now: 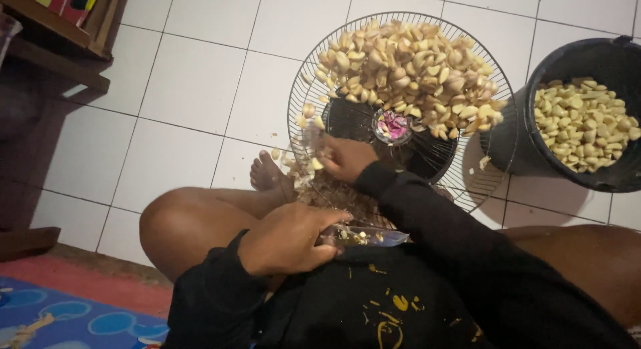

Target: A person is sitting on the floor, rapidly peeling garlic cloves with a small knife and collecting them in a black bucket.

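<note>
Seated cross-legged, the left hand (287,239) is clamped around a knife (364,237) while the right hand (344,159) seems to pinch a garlic clove (316,163) at the wire fan guard (400,109), mid-peeling, blade to clove next.

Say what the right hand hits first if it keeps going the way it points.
Likely the loose garlic cloves on the round wire grille, just beyond the right hand; depth unclear.

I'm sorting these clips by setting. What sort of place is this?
Probably a home, with the work done on the floor. A person sits cross-legged on white floor tiles, beside a patterned mat, peeling garlic cloves heaped on a round wire grille, with a black bucket of peeled ones nearby.
</note>
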